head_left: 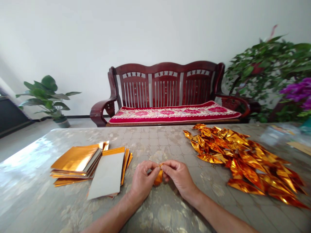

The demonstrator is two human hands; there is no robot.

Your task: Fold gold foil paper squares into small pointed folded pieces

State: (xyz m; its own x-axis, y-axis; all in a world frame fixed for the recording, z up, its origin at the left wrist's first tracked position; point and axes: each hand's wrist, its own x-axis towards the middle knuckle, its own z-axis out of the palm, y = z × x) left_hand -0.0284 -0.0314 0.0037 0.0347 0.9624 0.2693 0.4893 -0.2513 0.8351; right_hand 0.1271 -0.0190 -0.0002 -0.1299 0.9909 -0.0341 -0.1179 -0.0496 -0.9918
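Observation:
Both my hands meet above the near middle of the table, pinching one small piece of gold foil paper. My left hand grips its left side between thumb and forefinger. From the right, my right hand pinches its top edge, fingertips almost touching those of the left. Much of the paper is hidden behind the fingers, so its exact shape cannot be made out. To the left lie a stack of flat gold foil sheets and a second stack with a grey-white sheet on top. A heap of folded gold foil pieces spreads to the right.
The patterned table cover reaches to a dark red wooden bench with a red floral cushion. Clear plastic packaging lies at the right back. Potted plants stand left and right.

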